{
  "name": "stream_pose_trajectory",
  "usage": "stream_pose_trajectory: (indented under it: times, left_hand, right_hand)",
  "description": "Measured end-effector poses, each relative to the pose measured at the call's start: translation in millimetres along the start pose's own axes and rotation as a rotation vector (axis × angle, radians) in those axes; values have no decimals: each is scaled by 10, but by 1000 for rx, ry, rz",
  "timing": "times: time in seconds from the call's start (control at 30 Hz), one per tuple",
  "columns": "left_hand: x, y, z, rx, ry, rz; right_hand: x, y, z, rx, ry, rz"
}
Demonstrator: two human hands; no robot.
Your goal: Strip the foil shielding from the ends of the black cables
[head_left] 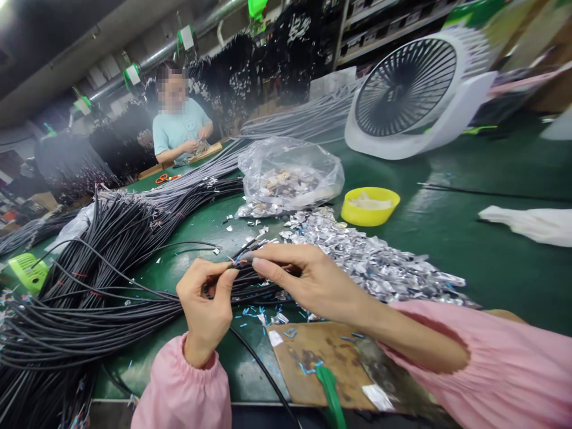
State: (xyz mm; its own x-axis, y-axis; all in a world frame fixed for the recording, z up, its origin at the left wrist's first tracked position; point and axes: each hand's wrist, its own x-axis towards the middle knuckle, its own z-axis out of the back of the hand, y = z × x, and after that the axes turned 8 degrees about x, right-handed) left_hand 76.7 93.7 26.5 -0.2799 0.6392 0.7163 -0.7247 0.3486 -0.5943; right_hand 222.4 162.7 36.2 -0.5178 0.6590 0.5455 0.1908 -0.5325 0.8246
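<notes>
My left hand (203,304) pinches the end of a black cable (263,366) between thumb and fingers. That cable hangs below the hand and runs to the table's front edge. Thin coloured wires (236,260), one of them blue, stick out of its end. From the other side, my right hand (319,280) closes thumb and forefinger on these wire ends. The fingertips of both hands nearly meet. Behind and left of them lies a thick bundle of black cables (116,316). Short blue bits of insulation are scattered below my hands.
Silvery foil scraps (370,262) are heaped on the green table, beside a clear plastic bag (290,173) and a yellow dish (370,207). A white fan (402,89) stands behind. A green-handled tool (330,396) lies on a brown board (308,363). A co-worker (181,128) works across the table.
</notes>
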Motion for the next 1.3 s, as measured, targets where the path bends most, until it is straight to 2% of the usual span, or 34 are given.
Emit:
stream_pose_trajectory:
  times: [0.27,0.43,0.67,0.8,0.9,1.07,1.13,1.3]
  left_hand:
    - [-7,-29,-24,185,-100,-168]
    - [-6,-46,-25,290,-82,-223]
    - [-63,18,-69,145,-93,-24]
    - [-65,8,-44,96,16,47]
    - [-28,-7,-20,46,124,164]
    - [37,-9,-6,-186,297,379]
    - [39,-24,-5,-165,297,358]
    - [16,-57,-16,64,271,87]
  right_hand:
    - [-13,32,-4,-26,-16,-12]
    - [-14,35,-3,-42,-45,-2]
    - [-45,34,-24,-188,-106,106]
    - [-55,25,-27,-250,-126,154]
    - [-58,9,-26,-266,-128,152]
    - [-43,-3,-14,-192,-143,63]
    - [-24,8,-9,-117,-149,-23]
    - [34,18,-8,26,-101,-144]
